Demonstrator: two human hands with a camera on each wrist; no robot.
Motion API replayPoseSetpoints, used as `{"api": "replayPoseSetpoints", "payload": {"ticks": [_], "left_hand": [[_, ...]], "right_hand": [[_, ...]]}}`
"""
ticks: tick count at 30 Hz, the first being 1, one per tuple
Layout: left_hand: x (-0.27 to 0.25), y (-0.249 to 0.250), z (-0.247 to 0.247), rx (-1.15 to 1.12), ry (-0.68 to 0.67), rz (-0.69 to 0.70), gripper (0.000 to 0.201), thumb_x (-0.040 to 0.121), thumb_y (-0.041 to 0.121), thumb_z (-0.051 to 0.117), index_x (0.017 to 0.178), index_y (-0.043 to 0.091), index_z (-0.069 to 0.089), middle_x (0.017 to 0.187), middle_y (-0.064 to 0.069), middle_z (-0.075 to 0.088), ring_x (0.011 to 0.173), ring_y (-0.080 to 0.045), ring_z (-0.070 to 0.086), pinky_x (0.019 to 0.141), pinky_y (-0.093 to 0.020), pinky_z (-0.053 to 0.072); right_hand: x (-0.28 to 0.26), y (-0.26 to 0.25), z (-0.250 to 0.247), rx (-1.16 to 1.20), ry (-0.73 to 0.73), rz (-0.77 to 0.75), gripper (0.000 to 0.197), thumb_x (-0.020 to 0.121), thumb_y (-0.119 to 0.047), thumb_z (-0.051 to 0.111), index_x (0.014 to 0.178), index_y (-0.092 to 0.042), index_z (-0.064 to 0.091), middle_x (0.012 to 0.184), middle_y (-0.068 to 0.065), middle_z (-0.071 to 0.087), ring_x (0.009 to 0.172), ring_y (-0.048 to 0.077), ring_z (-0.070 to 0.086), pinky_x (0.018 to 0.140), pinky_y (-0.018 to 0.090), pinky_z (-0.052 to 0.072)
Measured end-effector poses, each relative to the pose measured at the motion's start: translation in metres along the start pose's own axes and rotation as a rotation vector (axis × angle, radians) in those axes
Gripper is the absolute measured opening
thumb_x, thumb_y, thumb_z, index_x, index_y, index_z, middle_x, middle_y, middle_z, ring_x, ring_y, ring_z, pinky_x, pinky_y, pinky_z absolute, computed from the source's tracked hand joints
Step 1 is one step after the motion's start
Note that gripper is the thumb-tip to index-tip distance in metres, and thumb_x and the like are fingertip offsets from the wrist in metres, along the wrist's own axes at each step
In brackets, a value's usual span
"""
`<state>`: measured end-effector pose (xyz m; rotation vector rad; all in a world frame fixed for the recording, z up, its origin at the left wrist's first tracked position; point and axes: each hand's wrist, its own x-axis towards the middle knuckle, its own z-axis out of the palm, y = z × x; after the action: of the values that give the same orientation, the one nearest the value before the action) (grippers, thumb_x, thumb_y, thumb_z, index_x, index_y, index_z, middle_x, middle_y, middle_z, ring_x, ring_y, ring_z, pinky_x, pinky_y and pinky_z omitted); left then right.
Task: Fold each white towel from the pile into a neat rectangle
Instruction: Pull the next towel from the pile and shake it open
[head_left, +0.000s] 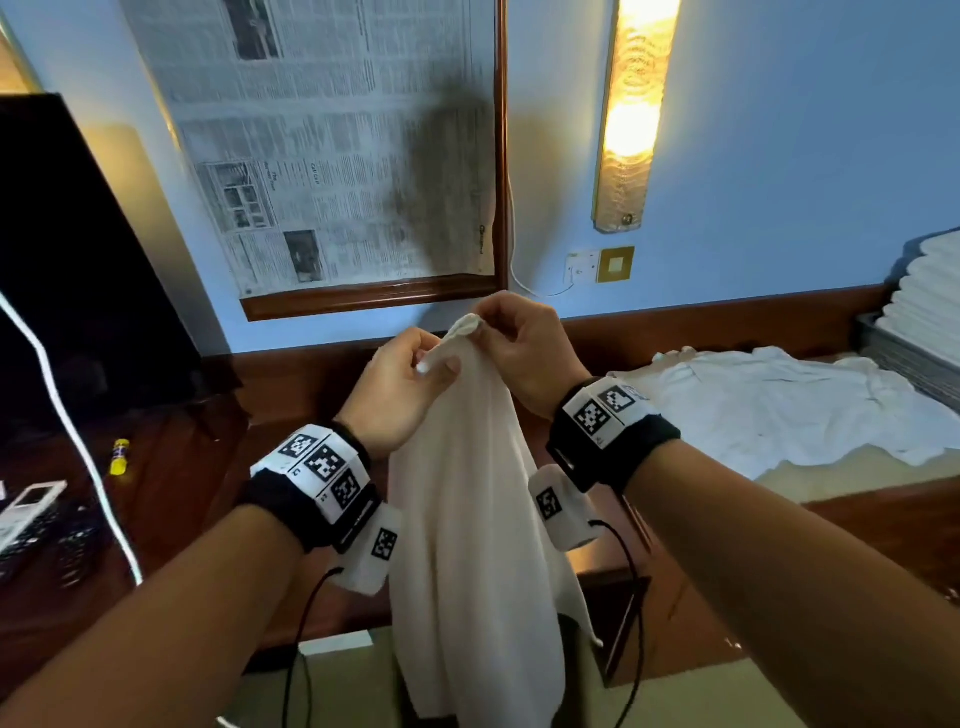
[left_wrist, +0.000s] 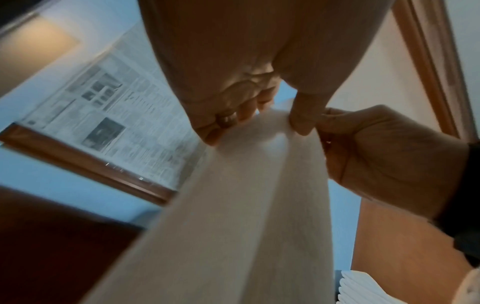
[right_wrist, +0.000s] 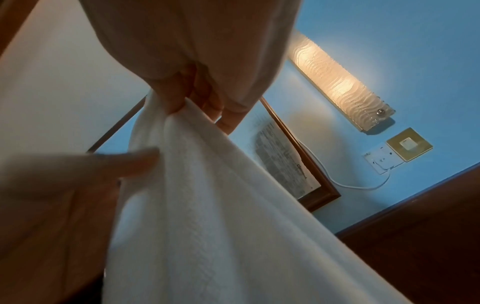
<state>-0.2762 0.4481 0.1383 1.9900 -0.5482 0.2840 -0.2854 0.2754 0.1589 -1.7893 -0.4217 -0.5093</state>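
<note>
A white towel (head_left: 467, 519) hangs in long folds in front of me, held up in the air by its top edge. My left hand (head_left: 410, 379) pinches that edge between thumb and fingers, and my right hand (head_left: 514, 343) pinches it just to the right, so the two hands almost touch. In the left wrist view the towel (left_wrist: 249, 205) drops away below the left hand's fingertips (left_wrist: 223, 121), with the right hand (left_wrist: 376, 148) beside them. In the right wrist view the right hand's fingers (right_wrist: 197, 102) grip the bunched towel (right_wrist: 207, 205). A crumpled pile of white towels (head_left: 779, 410) lies on the table at right.
A stack of folded white towels (head_left: 930, 296) stands at the far right on a grey tray. A dark screen (head_left: 78, 260) fills the left, with a white cable (head_left: 67, 431), a yellow tube (head_left: 119, 456) and remotes (head_left: 31, 514) on the wooden table (head_left: 176, 499).
</note>
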Motion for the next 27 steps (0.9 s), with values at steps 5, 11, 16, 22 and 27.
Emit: {"api": "replayPoseSetpoints", "payload": {"ticks": [5,11,16,22,27], "left_hand": [[-0.015,-0.018,0.030,-0.220,-0.114,-0.114,0.027,0.087,0.035,0.076,0.087,0.009,0.067,0.085,-0.010,0.073,0.075,-0.016,0.067,0.072,-0.038,0.056],[-0.036,-0.036,0.081,-0.350,-0.204,-0.248,0.075,0.051,0.073,0.084,0.098,0.016,0.074,0.098,-0.001,0.078,0.091,-0.017,0.075,0.077,-0.029,0.060],[-0.044,-0.047,0.115,-0.411,-0.247,-0.282,0.082,0.050,0.070,0.087,0.096,0.006,0.069,0.098,-0.003,0.077,0.091,-0.017,0.073,0.079,-0.027,0.058],[-0.044,-0.056,0.128,-0.277,-0.027,-0.261,0.064,0.059,0.071,0.080,0.080,0.011,0.069,0.077,-0.004,0.072,0.071,-0.015,0.064,0.064,-0.035,0.052],[-0.024,-0.046,0.118,0.001,0.153,-0.212,0.018,0.084,0.033,0.072,0.080,0.016,0.071,0.076,-0.008,0.071,0.069,-0.024,0.065,0.067,-0.045,0.054]], "right_hand": [[0.019,-0.004,-0.034,-0.040,-0.006,-0.023,0.012,0.096,-0.007,0.059,0.100,-0.009,0.071,0.094,-0.001,0.068,0.083,-0.003,0.060,0.079,0.015,0.049],[0.036,-0.006,-0.083,-0.134,0.021,-0.049,0.025,0.097,-0.004,0.054,0.098,-0.020,0.072,0.103,0.000,0.068,0.098,0.011,0.061,0.079,0.015,0.046],[0.047,0.002,-0.121,-0.123,0.175,-0.034,0.023,0.096,-0.001,0.052,0.098,-0.016,0.070,0.090,-0.013,0.063,0.082,-0.009,0.056,0.069,0.004,0.043],[0.045,0.034,-0.153,-0.177,0.206,0.052,0.015,0.098,-0.013,0.054,0.099,-0.020,0.068,0.098,0.002,0.067,0.093,0.015,0.061,0.076,0.016,0.048],[0.009,0.055,-0.150,-0.374,-0.148,0.112,0.010,0.097,-0.016,0.061,0.099,-0.016,0.071,0.099,-0.001,0.064,0.083,0.007,0.056,0.075,0.014,0.044]]}}
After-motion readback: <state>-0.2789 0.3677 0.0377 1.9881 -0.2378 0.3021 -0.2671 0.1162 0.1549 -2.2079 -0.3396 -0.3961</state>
